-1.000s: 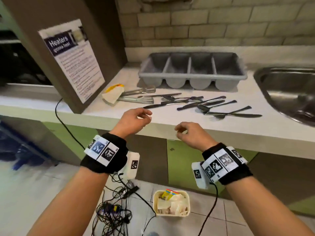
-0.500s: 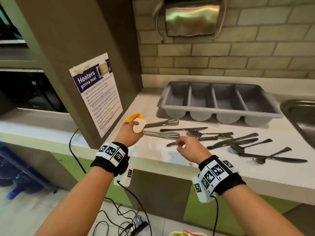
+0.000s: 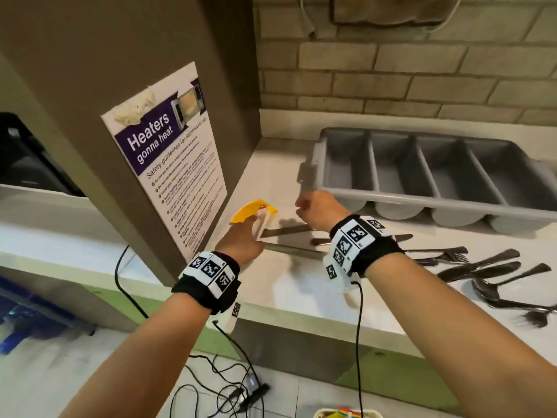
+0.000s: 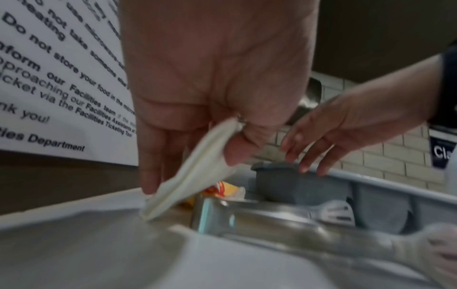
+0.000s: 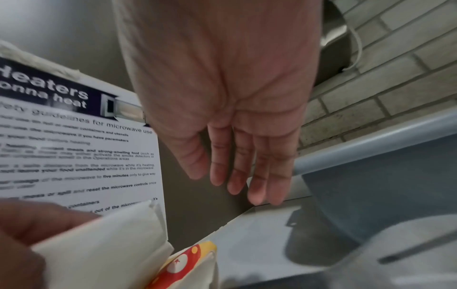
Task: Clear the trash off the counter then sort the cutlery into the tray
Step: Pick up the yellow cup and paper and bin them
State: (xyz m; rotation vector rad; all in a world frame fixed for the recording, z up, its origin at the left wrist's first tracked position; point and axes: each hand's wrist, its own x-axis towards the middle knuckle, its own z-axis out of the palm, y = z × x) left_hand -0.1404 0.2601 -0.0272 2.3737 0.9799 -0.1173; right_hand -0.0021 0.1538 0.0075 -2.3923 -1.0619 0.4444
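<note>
A folded white napkin (image 4: 195, 176) is pinched between the thumb and fingers of my left hand (image 3: 241, 238), lifted at one end from the counter beside the cabinet. Under it lies a yellow and red wrapper (image 3: 253, 208), also seen in the right wrist view (image 5: 188, 260). My right hand (image 3: 306, 203) hovers open with straight fingers (image 5: 247, 176) just right of the trash, near the left end of the empty grey cutlery tray (image 3: 391, 197). Metal tongs (image 3: 289, 230) lie below both hands. Loose forks, knives and spoons (image 3: 482, 267) lie to the right.
A brown cabinet side with a microwave poster (image 3: 171, 164) stands close on the left. The brick wall is behind the tray. On the floor below are cables (image 3: 229, 387) and the rim of a small bin (image 3: 328, 413) with trash in it.
Both hands moved forward over the counter. My left hand has taken hold of the napkin. The right hand went from the counter's front edge to beside the tray's left end.
</note>
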